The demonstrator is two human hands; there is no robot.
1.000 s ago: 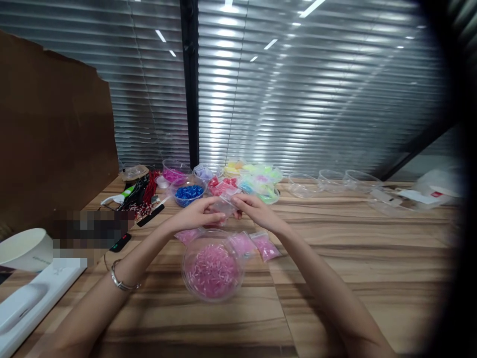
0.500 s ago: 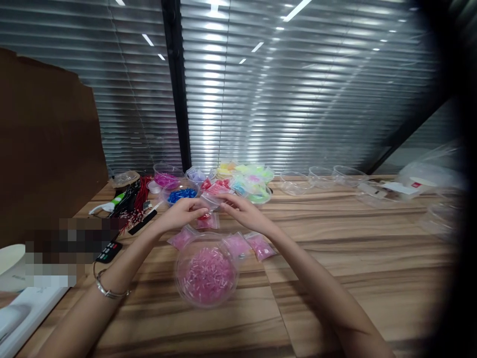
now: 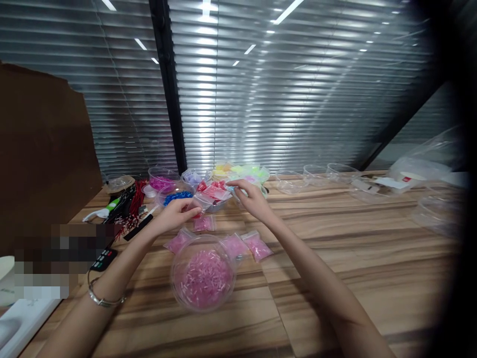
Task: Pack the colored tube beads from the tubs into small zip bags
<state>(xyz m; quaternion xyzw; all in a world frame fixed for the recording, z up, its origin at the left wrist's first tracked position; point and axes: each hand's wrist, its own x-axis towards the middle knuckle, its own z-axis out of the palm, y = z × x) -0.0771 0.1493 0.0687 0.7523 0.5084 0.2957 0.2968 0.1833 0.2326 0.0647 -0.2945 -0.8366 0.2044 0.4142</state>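
My left hand (image 3: 178, 213) pinches a small clear zip bag (image 3: 201, 201) with something red at its bottom. To its right, my right hand (image 3: 250, 197) is raised with thumb and fingers apart, beside a pile of red packets (image 3: 217, 190). Below the hands lies a pink packet (image 3: 204, 223), and three more small bags of pink pieces, one of them at the right (image 3: 257, 245), rest around the rim of a round clear tub (image 3: 203, 278) filled with short pink tubes.
Tubs of blue pieces (image 3: 178, 195) and magenta pieces (image 3: 163, 183) stand behind my left hand. Wires (image 3: 137, 199), a remote (image 3: 104, 260) and a cardboard box (image 3: 44, 149) are at the left. Clear tubs (image 3: 291, 182) line the back right.
My right hand has come away from the small bag, moving right with its fingers opening. The bag stays in my left hand. The whole view has shifted slightly.
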